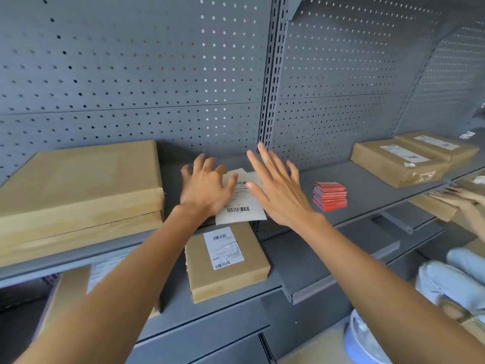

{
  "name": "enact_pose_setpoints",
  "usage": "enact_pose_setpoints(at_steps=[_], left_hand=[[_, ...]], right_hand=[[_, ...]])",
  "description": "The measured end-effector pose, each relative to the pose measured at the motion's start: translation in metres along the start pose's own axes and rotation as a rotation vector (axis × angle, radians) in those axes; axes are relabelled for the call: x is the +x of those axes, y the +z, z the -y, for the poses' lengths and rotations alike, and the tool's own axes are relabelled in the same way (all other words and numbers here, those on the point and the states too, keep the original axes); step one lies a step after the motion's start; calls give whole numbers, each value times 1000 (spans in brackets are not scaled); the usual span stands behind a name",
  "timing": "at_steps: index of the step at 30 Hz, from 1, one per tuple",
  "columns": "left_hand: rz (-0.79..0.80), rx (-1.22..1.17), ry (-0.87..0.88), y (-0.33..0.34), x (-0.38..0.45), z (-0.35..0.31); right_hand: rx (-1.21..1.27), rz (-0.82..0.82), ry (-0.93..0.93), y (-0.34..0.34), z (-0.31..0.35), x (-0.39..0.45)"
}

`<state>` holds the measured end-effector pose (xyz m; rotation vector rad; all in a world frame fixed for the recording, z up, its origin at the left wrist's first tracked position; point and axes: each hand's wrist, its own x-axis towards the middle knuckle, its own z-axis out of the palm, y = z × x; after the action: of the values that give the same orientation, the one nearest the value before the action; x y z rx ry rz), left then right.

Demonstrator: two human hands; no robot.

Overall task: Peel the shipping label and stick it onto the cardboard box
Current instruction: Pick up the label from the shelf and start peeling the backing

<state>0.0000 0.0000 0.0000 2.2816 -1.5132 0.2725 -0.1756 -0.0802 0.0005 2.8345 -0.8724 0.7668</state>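
On the upper grey shelf [367,190], the white shipping label [242,203], its barcodes visible but print unreadable, lies under the left hand [207,187] with fingers spread flat, while the right hand [278,187] hovers open beside it, above the labelled cardboard box [227,264].

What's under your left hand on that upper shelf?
The left hand lies on a white barcoded shipping label sheet on the grey metal shelf. The sheet's left part is covered; the right hand overlaps its right edge.

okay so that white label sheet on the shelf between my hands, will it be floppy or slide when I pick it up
The label sheet looks thin, so probably floppy and very light. It overhangs the shelf edge, so a push would likely slide it off.
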Motion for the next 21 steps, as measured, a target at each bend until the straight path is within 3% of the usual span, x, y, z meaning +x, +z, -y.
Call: enact_pose_setpoints(at_steps=[6,13,21], left_hand=[[114,-48,-5,2,-13,3],[120,-78,-36,2,-16,2],[109,-119,-35,-1,-22,2]], right_hand=[[-45,58,-38,5,14,-19],[13,135,-198,0,32,-38],[30,91,-280,-3,33,-42]])
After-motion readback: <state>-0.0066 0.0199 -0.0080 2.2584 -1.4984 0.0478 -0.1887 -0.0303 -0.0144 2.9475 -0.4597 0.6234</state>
